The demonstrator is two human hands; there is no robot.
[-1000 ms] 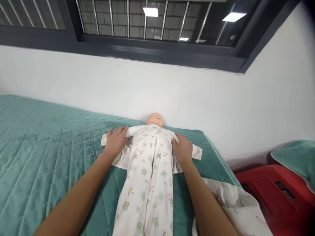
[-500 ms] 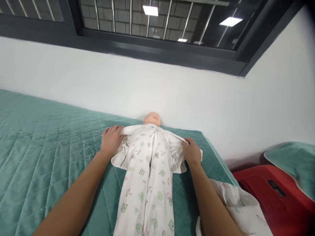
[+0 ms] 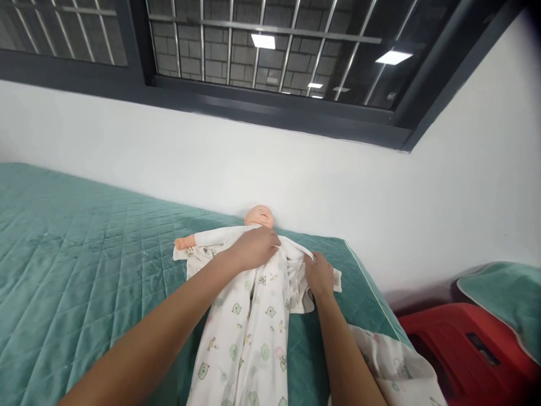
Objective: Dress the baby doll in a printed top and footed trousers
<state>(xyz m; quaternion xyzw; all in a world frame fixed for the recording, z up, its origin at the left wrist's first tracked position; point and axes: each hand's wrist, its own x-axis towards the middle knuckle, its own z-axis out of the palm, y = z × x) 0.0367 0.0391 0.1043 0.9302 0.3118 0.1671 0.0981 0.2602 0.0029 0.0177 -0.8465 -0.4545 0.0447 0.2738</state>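
A baby doll [image 3: 258, 215] lies on its back, dressed in a white long-sleeved baby garment [image 3: 253, 332] printed with green bears. My left hand [image 3: 258, 247] is over the doll's upper chest, just below the chin, its fingers closed on the garment's cloth there. My right hand [image 3: 320, 274] pinches the cuff end of the sleeve on the right; the doll's hand on that side is hidden. On the left the sleeve lies stretched out, and the doll's small hand [image 3: 185, 242] shows past its cuff. More white cloth is spread beneath both arms.
A green quilted cover [image 3: 105, 270] lies under the doll, its edge running along the right. Another printed cloth [image 3: 397, 361] lies by my right forearm. Beyond that edge stands a red plastic stool [image 3: 460, 344] with green fabric [image 3: 502, 293] over it. A white wall [image 3: 190, 152] rises behind.
My left hand has let go of the left sleeve end and moved right onto the doll's chest, uncovering the doll's hand. My right hand stays at the other sleeve. The view has tilted slightly up.
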